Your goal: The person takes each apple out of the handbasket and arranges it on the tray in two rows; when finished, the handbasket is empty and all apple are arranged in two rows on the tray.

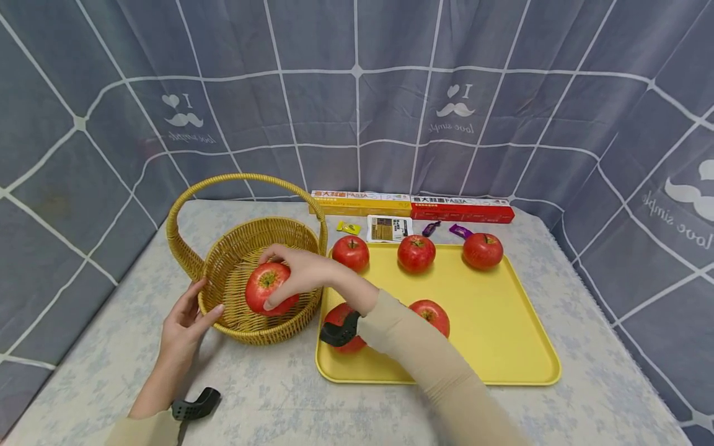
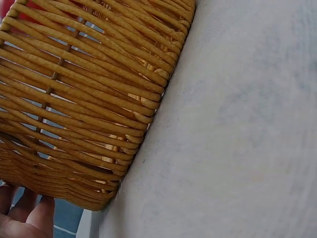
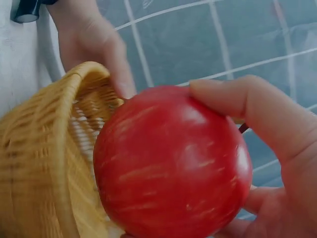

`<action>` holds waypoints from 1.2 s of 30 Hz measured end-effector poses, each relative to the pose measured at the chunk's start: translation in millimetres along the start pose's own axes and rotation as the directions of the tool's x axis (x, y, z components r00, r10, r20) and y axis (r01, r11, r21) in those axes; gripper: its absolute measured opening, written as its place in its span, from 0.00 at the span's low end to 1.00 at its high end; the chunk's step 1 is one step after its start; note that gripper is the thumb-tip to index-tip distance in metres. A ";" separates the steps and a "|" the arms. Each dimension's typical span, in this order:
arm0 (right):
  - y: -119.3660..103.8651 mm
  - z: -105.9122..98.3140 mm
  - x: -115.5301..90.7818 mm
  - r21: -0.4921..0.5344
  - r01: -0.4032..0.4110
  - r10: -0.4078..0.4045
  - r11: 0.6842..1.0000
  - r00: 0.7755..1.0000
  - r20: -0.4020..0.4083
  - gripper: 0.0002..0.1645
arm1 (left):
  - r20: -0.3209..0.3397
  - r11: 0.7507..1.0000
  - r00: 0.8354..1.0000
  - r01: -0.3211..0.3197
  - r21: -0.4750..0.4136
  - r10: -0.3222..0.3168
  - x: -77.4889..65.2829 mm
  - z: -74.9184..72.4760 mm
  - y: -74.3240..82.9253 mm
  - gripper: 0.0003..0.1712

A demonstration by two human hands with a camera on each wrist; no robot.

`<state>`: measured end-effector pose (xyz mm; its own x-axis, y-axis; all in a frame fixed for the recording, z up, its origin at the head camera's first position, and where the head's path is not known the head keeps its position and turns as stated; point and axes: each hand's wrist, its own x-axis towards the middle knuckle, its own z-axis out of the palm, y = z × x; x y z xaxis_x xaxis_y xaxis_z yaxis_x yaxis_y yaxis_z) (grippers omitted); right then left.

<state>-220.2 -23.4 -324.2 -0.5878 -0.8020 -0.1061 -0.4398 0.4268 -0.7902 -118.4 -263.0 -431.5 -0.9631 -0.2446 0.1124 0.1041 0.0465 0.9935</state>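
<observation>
My right hand [image 1: 304, 272] holds a red apple [image 1: 266, 286] over the inside of a round wicker basket [image 1: 253, 337] with a tall handle. In the right wrist view the thumb and fingers wrap the apple [image 3: 171, 163], and the basket rim [image 3: 62, 116] stands beside it. At the basket's near left side, my left hand [image 1: 181, 322] grips the rim by the foot of the handle, thumb over the edge. The left wrist view shows the woven wall [image 2: 84, 99] close up, with fingertips [image 2: 39, 215] against it.
Right of the basket lies a yellow tray [image 1: 491, 328] bearing several red apples [image 1: 416, 254]; my right forearm crosses it. Behind stand a yellow pasta box [image 1: 362, 205] and a red pasta box [image 1: 463, 212], with a small packet [image 1: 389, 229] and wrapped candies [image 1: 460, 231] in front.
</observation>
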 end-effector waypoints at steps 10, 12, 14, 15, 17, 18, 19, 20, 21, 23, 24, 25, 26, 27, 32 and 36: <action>35.9 -54.7 -100.6 0.129 0.123 -0.120 0.984 0.992 -0.034 0.39 | 0.007 1.000 1.000 -0.003 0.004 0.003 0.2 0.2 -0.8 0.39; 46.3 -63.6 -123.7 0.149 0.123 -0.116 0.981 0.992 -0.052 0.39 | 0.019 1.000 1.000 -0.014 -0.010 0.014 -0.3 0.0 -1.5 0.39; 56.3 -71.6 -147.1 0.150 0.108 -0.099 0.983 0.993 -0.070 0.40 | 0.028 1.000 0.999 -0.024 -0.019 0.025 -1.0 -0.3 -2.0 0.39; 61.1 -75.2 -158.9 0.147 0.097 -0.086 0.984 0.993 -0.080 0.40 | 0.032 0.999 0.999 -0.029 -0.036 0.030 -1.2 -0.3 -2.1 0.39; 71.1 -81.2 -181.7 0.132 0.075 -0.061 0.988 0.992 -0.108 0.39 | 0.026 0.997 0.999 -0.037 -0.067 0.039 -1.3 0.1 -1.7 0.38; 76.5 -84.2 -192.7 0.114 0.071 -0.056 0.991 0.990 -0.126 0.39 | 0.019 0.996 0.999 -0.040 -0.078 0.042 -1.3 0.4 -1.3 0.38; 82.4 -87.1 -203.2 0.089 0.061 -0.047 0.994 0.988 -0.146 0.38 | 0.011 0.995 0.999 -0.043 -0.094 0.044 -1.2 0.7 -1.0 0.38; 88.3 -89.7 -213.3 0.077 0.050 -0.037 0.996 0.985 -0.166 0.38 | 0.007 0.993 0.999 -0.043 -0.107 0.044 -1.2 0.9 -0.7 0.38; 94.2 -92.3 -222.9 0.061 0.043 -0.032 0.997 0.983 -0.183 0.38 | 0.003 0.992 0.999 -0.043 -0.115 0.044 -1.1 0.9 -0.5 0.38; 107.2 -96.3 -241.3 0.046 0.029 -0.018 0.999 0.977 -0.214 0.39 | -0.002 0.995 0.999 -0.037 -0.090 0.037 -1.3 0.8 -0.5 0.38; 113.5 -97.8 -250.0 0.043 0.022 -0.012 0.999 0.974 -0.224 0.39 | -0.002 0.997 0.999 -0.033 -0.072 0.032 -1.4 0.6 -0.7 0.38; 120.1 -99.0 -258.3 0.046 0.010 0.001 0.999 0.973 -0.231 0.39 | 0.000 0.998 1.000 -0.027 -0.057 0.027 -1.5 0.4 -1.1 0.38; 126.4 -99.8 -266.3 0.047 0.003 0.008 0.999 0.972 -0.237 0.39 | 0.002 0.999 1.000 -0.023 -0.036 0.023 -1.7 0.2 -1.5 0.39; 132.9 -100.3 -273.8 0.047 0.000 0.011 0.999 0.971 -0.241 0.39 | 0.001 1.000 1.000 -0.020 -0.021 0.020 -1.8 0.2 -1.8 0.39; 164.8 -97.4 -306.1 0.089 -0.014 0.036 0.996 0.967 -0.251 0.39 | 0.010 0.999 1.000 -0.029 -0.020 0.029 -2.5 0.3 -2.2 0.39; 185.0 -91.8 -323.8 0.136 -0.024 0.059 0.990 0.963 -0.262 0.38 | 0.022 0.999 0.999 -0.041 -0.027 0.041 -2.9 -0.5 -2.3 0.38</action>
<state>-173.6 353.6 -380.6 -0.7698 -0.6382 0.0094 -0.3296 0.3850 -0.8621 -115.7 -262.9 -434.0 -0.9632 -0.2212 0.1530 0.1500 0.0303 0.9882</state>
